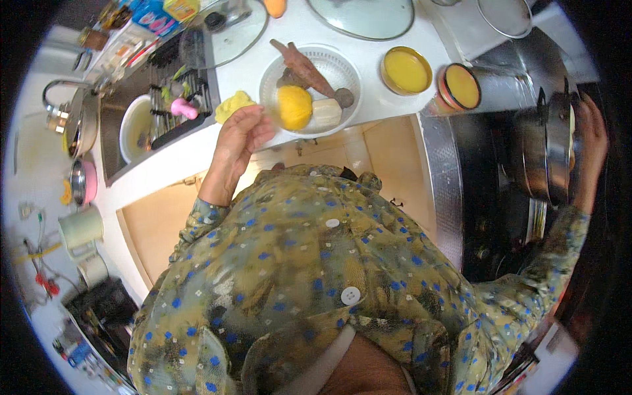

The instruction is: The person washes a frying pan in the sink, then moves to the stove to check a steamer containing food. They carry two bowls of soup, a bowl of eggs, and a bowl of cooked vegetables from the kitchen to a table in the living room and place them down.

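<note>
My left hand hovers by the front edge of the white counter, its fingers loosely bent and nothing visible in them. Just beyond it lies a crumpled yellow cloth. To its right a white plastic colander holds a yellow ball-shaped thing, a pale peeled chunk, a long reddish-brown root and a small brown round piece. Far right, my right hand is at the far side of a stainless steel pot; whether it grips anything is unclear.
Two bowls of yellow contents, one yellow and one dark-rimmed, stand right of the colander. Glass lids lie at the back. A sink with a white basin is on the left. The pot sits over a black stove.
</note>
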`<action>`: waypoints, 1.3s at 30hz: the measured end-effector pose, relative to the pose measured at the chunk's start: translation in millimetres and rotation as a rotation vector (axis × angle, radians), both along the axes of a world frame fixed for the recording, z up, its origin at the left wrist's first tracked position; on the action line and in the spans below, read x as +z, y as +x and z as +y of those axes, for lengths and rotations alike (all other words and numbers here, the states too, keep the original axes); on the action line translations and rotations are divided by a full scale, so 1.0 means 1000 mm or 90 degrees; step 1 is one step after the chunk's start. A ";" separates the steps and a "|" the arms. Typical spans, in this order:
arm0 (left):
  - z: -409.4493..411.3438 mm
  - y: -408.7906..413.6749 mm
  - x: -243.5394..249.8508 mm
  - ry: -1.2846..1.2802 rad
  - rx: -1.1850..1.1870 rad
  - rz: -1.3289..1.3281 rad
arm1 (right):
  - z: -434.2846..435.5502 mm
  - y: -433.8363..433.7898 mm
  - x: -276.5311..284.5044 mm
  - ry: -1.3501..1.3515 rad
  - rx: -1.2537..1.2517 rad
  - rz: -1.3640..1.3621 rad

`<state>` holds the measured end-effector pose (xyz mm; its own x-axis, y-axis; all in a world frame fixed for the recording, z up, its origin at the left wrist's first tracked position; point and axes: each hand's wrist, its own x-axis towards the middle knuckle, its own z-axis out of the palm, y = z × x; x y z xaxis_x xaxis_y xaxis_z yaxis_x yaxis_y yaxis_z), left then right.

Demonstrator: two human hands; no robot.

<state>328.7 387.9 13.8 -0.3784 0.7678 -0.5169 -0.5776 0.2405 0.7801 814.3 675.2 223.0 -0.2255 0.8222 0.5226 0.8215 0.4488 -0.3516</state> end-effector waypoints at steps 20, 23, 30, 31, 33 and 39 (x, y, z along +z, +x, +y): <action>-0.042 -0.075 -0.071 0.029 -0.064 0.192 | -0.217 -0.283 -0.262 -0.946 0.026 0.728; -0.029 -0.065 -0.072 0.049 -0.086 0.345 | -0.217 -0.294 -0.253 -0.918 0.006 0.749; -0.027 -0.069 -0.078 0.025 -0.186 0.325 | -0.204 -0.308 -0.274 -0.863 0.055 0.844; -0.028 -0.071 -0.080 0.024 -0.186 0.325 | -0.201 -0.308 -0.269 -0.868 0.044 0.826; -0.028 -0.073 -0.077 0.014 -0.186 0.304 | -0.194 -0.301 -0.256 -0.881 0.021 0.790; -0.036 -0.071 -0.063 0.007 -0.171 0.314 | -0.110 -0.239 -0.298 -0.716 -0.020 1.172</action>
